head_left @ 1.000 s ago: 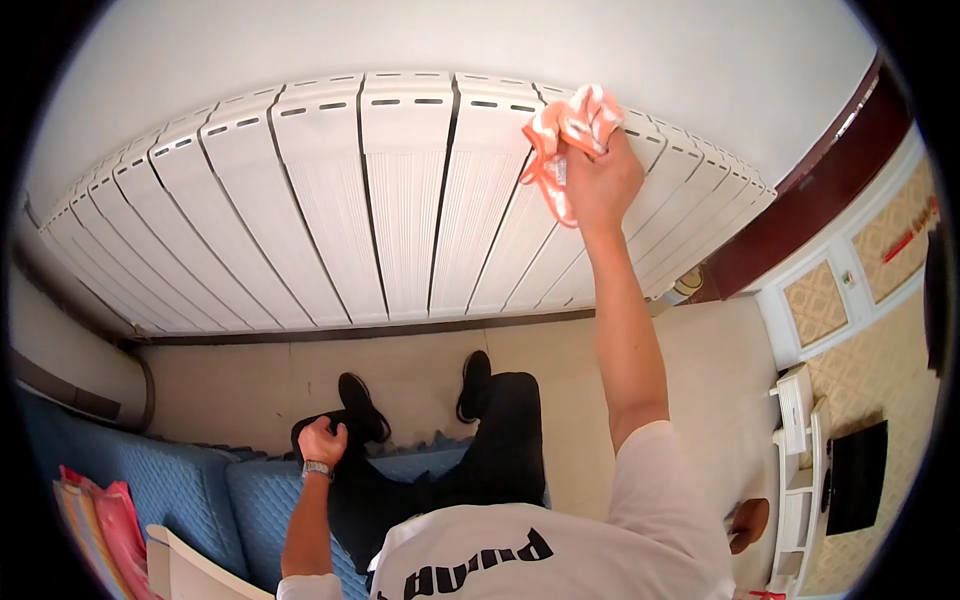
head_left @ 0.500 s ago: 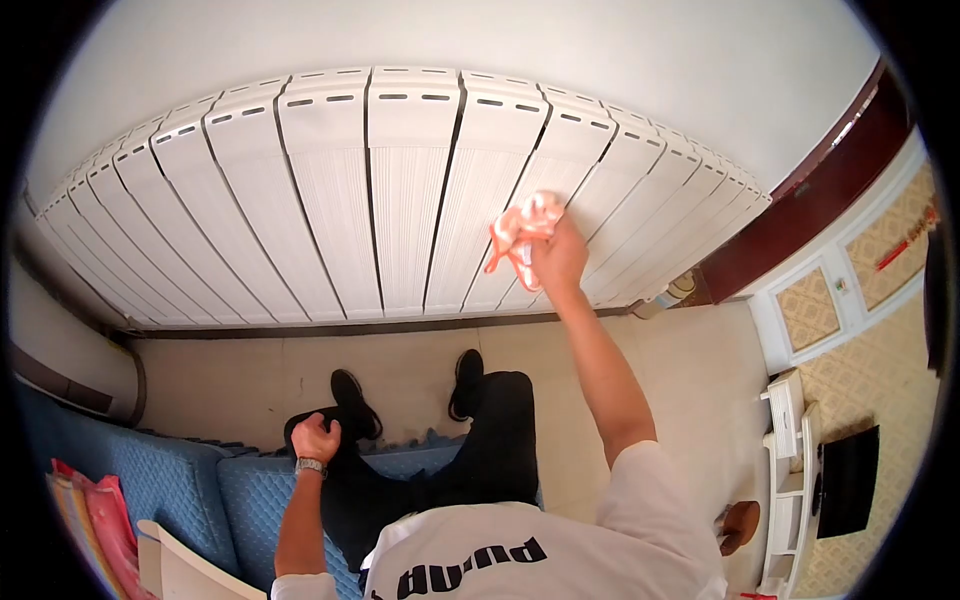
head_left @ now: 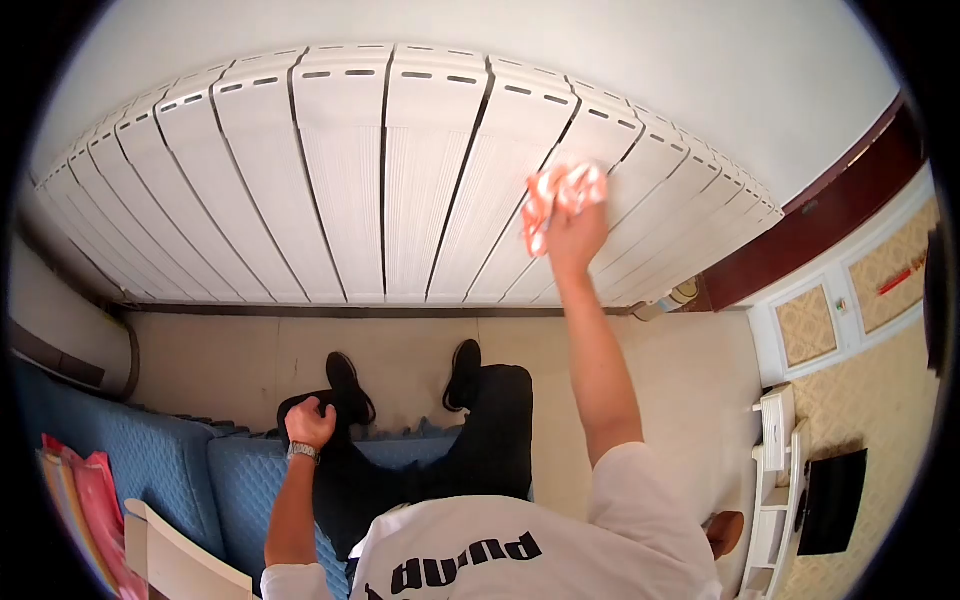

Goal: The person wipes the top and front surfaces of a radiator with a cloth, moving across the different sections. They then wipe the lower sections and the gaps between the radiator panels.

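My right hand (head_left: pixel 578 238) is closed on a bunched orange-and-white cloth (head_left: pixel 568 188). The cloth lies at the front of the white radiator (head_left: pixel 340 190), right of its middle, and hangs out to the left of my fingers; motion blurs it a little. My left hand (head_left: pixel 311 423), with a metal-banded watch (head_left: pixel 303 452) at the wrist, rests on my left knee. Its fingers look curled in, and nothing shows in them.
I sit on a blue quilted sofa (head_left: pixel 170 480), my black shoes (head_left: pixel 463 375) on the tiled floor. Pink fabric (head_left: pixel 105 500) lies at the left. A white cabinet (head_left: pixel 775 480) and a dark screen (head_left: pixel 833 500) stand at the right, below a dark red door (head_left: pixel 830 230).
My right hand has moved up and to the right across the radiator with the cloth. The view has shifted slightly. My left hand stays on the knee.
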Tool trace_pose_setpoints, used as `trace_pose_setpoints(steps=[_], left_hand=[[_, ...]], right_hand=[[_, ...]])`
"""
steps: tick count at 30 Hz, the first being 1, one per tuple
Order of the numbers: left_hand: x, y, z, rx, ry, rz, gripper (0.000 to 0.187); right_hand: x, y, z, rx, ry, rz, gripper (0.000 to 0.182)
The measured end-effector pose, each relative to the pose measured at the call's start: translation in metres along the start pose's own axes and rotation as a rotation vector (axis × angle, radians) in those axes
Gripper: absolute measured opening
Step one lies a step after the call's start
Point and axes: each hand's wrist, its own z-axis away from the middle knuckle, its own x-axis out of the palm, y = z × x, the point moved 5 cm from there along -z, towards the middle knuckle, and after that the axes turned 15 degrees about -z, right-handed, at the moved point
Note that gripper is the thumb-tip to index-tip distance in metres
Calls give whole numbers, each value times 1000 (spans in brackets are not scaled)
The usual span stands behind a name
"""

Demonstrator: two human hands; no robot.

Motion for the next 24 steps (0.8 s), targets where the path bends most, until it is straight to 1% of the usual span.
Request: trace_pose_setpoints(steps=[1, 3, 5, 7, 9, 10, 12, 14, 16, 17, 19, 20, 21, 23, 24], left_hand=[[-1, 0, 0, -10, -30, 2, 31], [-2, 1, 0, -26, -56, 6, 31], [-4, 0, -1, -37, -56, 26, 31], [-7, 1, 1, -40, -46, 17, 31], [-9, 1, 0, -40, -34, 7, 31], [-9, 1, 0, -38, -47, 10, 31], [-6, 1, -1, -38, -61, 16, 31], [-5, 3, -2, -12, -19, -14, 31], [-7, 5, -3, -20, -38, -8, 31], [-7, 5, -3, -29, -54, -2, 31], [-6, 2, -2, -30, -46, -4, 31], [-6, 2, -1, -27, -40, -5, 31], [-7, 1, 0, -33, -40, -3, 31], [-10, 1, 0, -45, -56, 19, 31], [-8, 0, 0, -47, -59, 19, 31]], right_hand=[[2, 10, 23, 50, -66, 22, 44], [5, 44, 71, 226, -262, 143, 41], [2, 63, 104, 199, -311, 140, 39], [5, 65, 106, 169, -365, 134, 38], [5, 55, 88, 268, -356, 23, 35], [4, 44, 70, 204, -277, -29, 32], [9, 9, 17, 33, -119, -172, 32], [10, -45, -43, -232, -35, -131, 33], [15, -82, -88, -213, -27, -148, 36], [18, -92, -97, -211, -28, -149, 36], [34, -97, -107, -68, -86, 46, 29], [38, -93, -102, -249, -7, 111, 26], [40, -90, -94, -250, -11, 107, 26], [44, -89, -69, -260, -100, -71, 25], [51, -83, -46, -319, -176, 24, 26]])
